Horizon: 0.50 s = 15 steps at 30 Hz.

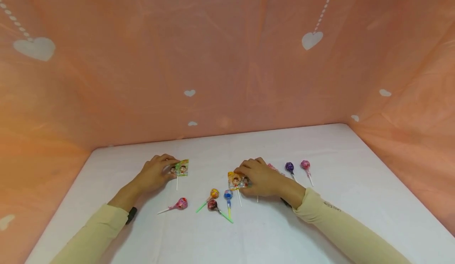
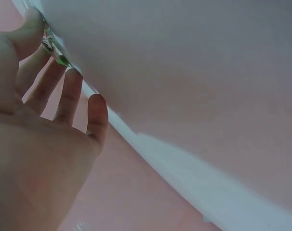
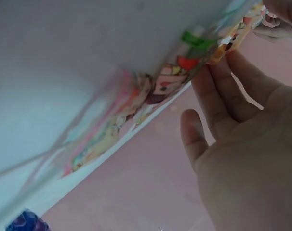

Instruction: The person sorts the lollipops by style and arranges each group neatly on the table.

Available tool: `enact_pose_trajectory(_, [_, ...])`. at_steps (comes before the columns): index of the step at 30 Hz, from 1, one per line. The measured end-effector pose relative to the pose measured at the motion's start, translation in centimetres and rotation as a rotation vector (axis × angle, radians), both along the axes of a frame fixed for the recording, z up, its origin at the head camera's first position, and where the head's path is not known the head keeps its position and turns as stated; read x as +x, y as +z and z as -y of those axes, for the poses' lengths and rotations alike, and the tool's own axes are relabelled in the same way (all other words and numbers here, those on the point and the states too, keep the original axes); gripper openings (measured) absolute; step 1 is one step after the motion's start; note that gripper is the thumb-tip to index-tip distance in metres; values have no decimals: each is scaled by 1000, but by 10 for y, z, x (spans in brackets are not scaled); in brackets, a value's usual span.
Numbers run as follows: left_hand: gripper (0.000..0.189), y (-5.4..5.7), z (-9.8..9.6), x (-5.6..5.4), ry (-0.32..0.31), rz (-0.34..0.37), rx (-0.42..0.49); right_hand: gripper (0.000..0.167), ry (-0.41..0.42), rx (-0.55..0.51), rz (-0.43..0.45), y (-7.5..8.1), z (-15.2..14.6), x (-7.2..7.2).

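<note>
On the left of the white table, my left hand (image 1: pixel 155 172) pinches a flat lollipop in a green printed wrapper (image 1: pixel 183 168), its white stick pointing toward me. The left wrist view shows thumb and fingers at the edge of that wrapper (image 2: pixel 50 45). Right of centre, my right hand (image 1: pixel 262 179) grips a flat lollipop in an orange printed wrapper (image 1: pixel 234 180) between thumb and fingers. Its white stick also points toward me. A pink-wrapped flat lollipop (image 1: pixel 273 167) lies partly hidden behind the right hand; more of its wrapper (image 3: pixel 107 130) shows in the right wrist view.
Between the hands lie round lollipops: a yellow one (image 1: pixel 214 193), a dark red one (image 1: pixel 212 205) and a blue one (image 1: pixel 228 195). A pink-red lollipop (image 1: pixel 182 203) is nearer the left forearm. To the right are a purple lollipop (image 1: pixel 289 167) and a pink lollipop (image 1: pixel 305 164).
</note>
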<state>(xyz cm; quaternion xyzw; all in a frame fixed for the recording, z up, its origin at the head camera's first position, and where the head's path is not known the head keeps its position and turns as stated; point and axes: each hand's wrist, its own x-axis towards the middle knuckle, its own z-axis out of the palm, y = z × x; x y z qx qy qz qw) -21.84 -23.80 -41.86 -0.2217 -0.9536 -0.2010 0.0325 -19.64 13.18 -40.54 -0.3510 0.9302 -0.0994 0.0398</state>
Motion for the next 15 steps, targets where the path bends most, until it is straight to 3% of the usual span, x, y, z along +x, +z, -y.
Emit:
enact_pose_trajectory(9, [44, -4, 3, 3, 17, -3, 12, 54, -2, -31, -18, -4, 3, 1])
enact_pose_trajectory(15, [44, 0, 1, 4, 15, -18, 2, 53, -38, -26, -31, -4, 2, 1])
